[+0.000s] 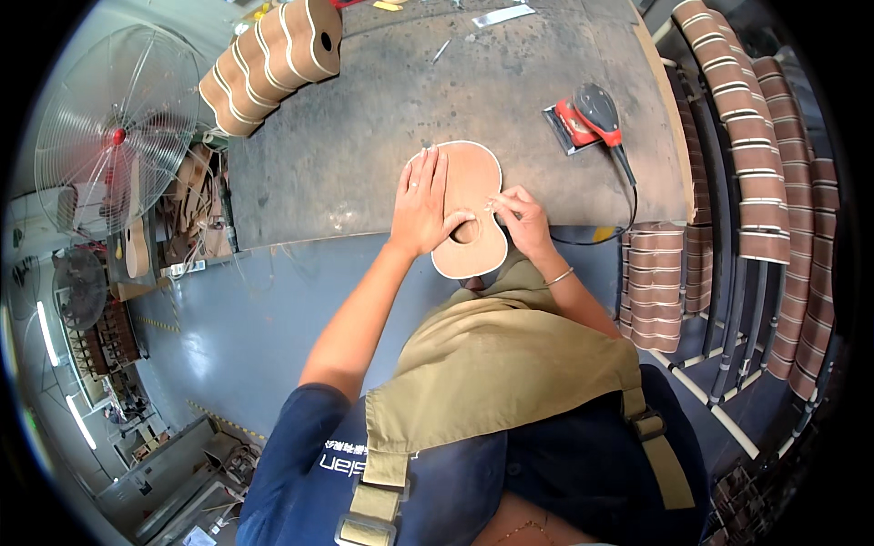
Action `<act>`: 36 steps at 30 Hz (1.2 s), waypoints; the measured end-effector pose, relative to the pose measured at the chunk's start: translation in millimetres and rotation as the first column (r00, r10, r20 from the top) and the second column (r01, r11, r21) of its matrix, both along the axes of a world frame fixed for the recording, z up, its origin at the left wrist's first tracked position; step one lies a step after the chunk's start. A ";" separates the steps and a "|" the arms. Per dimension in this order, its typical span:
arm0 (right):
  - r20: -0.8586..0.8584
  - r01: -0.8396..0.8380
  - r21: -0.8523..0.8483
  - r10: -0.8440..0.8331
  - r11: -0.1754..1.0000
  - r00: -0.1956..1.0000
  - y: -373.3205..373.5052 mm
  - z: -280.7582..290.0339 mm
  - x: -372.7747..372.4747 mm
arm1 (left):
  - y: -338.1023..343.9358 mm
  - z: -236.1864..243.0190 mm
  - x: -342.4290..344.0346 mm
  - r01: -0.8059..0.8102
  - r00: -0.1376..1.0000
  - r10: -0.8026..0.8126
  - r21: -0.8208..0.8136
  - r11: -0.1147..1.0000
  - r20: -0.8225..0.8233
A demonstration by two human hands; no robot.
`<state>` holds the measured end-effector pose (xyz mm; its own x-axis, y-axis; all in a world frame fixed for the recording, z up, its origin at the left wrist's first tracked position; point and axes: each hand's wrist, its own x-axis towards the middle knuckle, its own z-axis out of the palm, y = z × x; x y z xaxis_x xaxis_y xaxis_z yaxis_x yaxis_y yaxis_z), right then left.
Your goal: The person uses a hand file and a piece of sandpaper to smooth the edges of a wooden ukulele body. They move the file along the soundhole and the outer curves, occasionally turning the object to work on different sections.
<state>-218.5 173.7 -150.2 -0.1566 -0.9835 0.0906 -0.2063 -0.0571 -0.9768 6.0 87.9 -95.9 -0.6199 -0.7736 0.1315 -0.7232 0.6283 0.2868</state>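
Ukulele body (475, 171), left hand (421, 211) spread on it — right hand (526, 221) at its edge, pinch unclear

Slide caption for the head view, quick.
Left hand over a guitar body, right hand at its edge, red-and-black sander on the workbench.

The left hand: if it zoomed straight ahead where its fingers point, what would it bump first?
Probably the thin pale stick on the tabletop, though the left hand might pass just beside or over it.
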 end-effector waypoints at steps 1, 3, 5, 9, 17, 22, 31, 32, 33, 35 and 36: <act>-0.024 -0.030 -0.040 0.029 0.999 0.999 6.5 -0.4 2.9 | 0.1 -0.5 -0.1 0.001 1.000 -0.001 -0.004 1.000 0.000; -0.043 -0.122 0.038 0.123 0.992 0.991 16.9 2.9 -3.1 | 1.6 -3.9 0.6 -0.002 1.000 0.002 -0.024 1.000 0.006; 0.003 -0.209 0.064 0.209 0.976 0.978 26.1 9.4 -10.6 | 0.6 -7.1 1.9 0.000 1.000 0.000 -0.050 0.999 0.007; -0.069 -0.177 0.073 0.183 0.981 0.981 62.2 21.2 -12.6 | 2.9 -10.5 3.5 0.006 1.000 -0.007 -0.060 0.998 -0.008; 0.323 -0.262 0.192 0.191 0.946 0.927 135.1 15.8 40.6 | -8.7 -14.8 10.6 0.039 0.999 -0.038 0.072 0.997 -0.021; 0.518 0.134 0.276 -0.264 0.952 0.814 120.5 17.8 -3.3 | 39.8 17.4 22.7 0.209 0.951 -0.135 0.256 0.944 -0.278; -0.919 0.104 0.028 -0.015 0.994 0.393 118.3 36.2 -67.1 | 67.1 11.2 17.0 0.273 0.956 -0.276 0.046 0.961 0.096; -0.881 0.140 0.027 -0.042 0.990 0.470 115.8 38.6 -68.3 | 62.3 12.4 14.5 0.274 0.955 -0.275 0.025 0.961 0.110; -0.837 0.174 0.030 -0.070 0.984 0.543 112.9 40.9 -69.3 | 59.1 13.8 12.8 0.276 0.959 -0.278 0.035 0.961 0.061; -0.731 0.223 0.035 -0.127 0.974 0.671 104.2 47.8 -70.7 | 51.6 24.9 13.8 0.239 0.971 -0.239 0.133 0.962 -0.018; -0.671 0.240 0.032 -0.158 0.970 0.725 96.9 53.4 -70.7 | 45.9 37.6 12.8 0.227 0.974 -0.221 0.180 0.957 -0.055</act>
<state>-289.2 270.6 -96.8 -0.2914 -0.9462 0.1409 -0.7942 0.1572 -0.5870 18.8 133.8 -58.3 -0.7776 -0.6283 0.0246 -0.5577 0.7072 0.4345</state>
